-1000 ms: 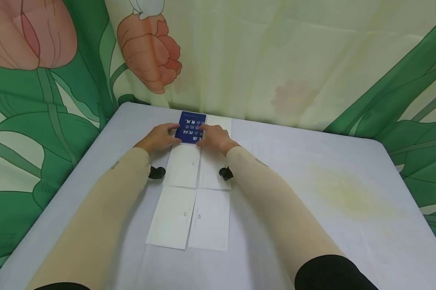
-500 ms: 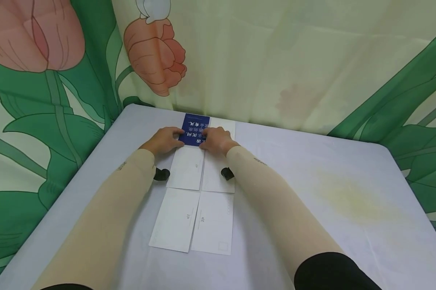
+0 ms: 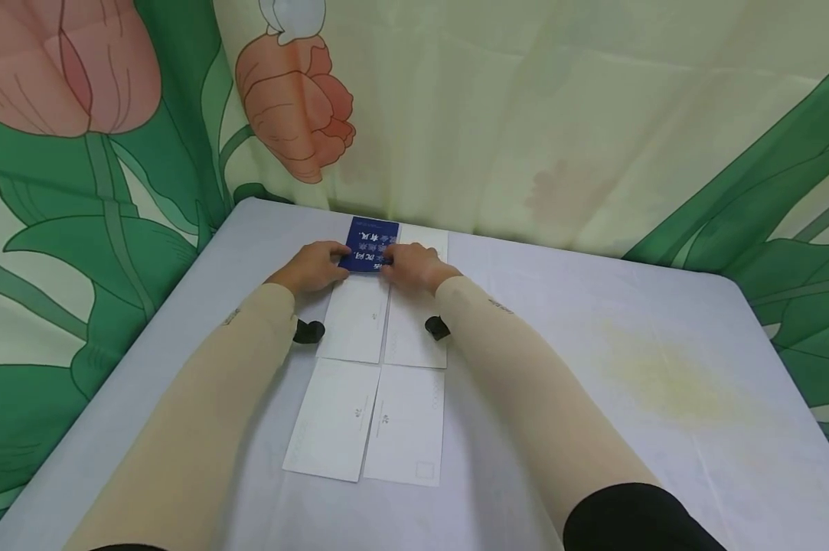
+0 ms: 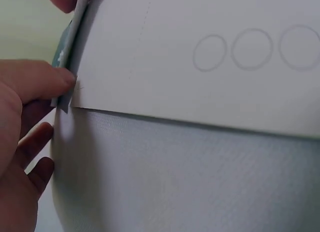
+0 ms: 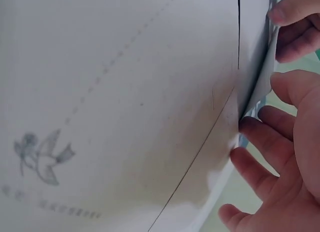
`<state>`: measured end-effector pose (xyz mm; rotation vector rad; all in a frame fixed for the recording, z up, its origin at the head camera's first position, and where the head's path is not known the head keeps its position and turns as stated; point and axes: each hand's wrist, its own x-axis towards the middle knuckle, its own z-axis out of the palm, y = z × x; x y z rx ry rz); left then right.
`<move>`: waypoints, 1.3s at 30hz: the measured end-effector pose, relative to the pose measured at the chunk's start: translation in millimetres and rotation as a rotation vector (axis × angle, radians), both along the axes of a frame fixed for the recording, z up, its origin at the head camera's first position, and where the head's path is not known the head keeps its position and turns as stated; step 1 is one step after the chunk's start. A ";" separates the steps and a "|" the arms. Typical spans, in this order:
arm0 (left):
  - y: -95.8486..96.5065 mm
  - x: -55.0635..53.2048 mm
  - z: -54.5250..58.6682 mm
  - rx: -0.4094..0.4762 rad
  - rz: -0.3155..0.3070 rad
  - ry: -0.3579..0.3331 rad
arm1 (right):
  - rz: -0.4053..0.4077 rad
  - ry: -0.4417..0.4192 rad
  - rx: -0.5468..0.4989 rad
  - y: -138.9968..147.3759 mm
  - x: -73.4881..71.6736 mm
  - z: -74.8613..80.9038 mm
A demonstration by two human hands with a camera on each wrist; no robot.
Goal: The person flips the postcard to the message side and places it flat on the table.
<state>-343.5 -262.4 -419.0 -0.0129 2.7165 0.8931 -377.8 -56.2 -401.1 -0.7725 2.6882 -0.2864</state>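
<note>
At the far edge of the table lies a dark blue postcard (image 3: 367,243) with white lettering, its near edge tipped up a little. My left hand (image 3: 311,266) pinches its left side; in the left wrist view the thumb (image 4: 47,80) presses on the card's edge. On the opposite side my right hand (image 3: 417,265) holds it between thumb and fingers, the fingertips (image 5: 247,126) low by the card's edge in the right wrist view. Beneath my right wrist lies a white postcard (image 3: 414,337), and beside it another white postcard (image 3: 352,321), right below the blue one.
Closer to me lie a left white postcard (image 3: 331,421) and a right white postcard (image 3: 403,428) with a printed stamp box. A further white card (image 3: 424,233) shows behind my right hand. A white cloth covers the table (image 3: 559,367); a floral curtain (image 3: 490,115) hangs right behind it.
The blue postcard's near edge has risen slightly, tilting it in both hands. The hands stay almost in place; the whole head view has shifted a little. The white postcards have not moved.
</note>
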 end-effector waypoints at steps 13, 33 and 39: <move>-1.1 4.2 -3.3 0.079 0.055 0.199 | -0.117 -0.050 -0.200 4.7 -1.1 0.9; 3.4 7.0 5.8 0.198 0.205 0.302 | -0.215 -0.114 -0.779 14.0 3.9 4.3; 4.7 6.5 8.6 0.275 0.232 0.343 | -0.288 -0.101 -0.930 12.2 3.4 2.0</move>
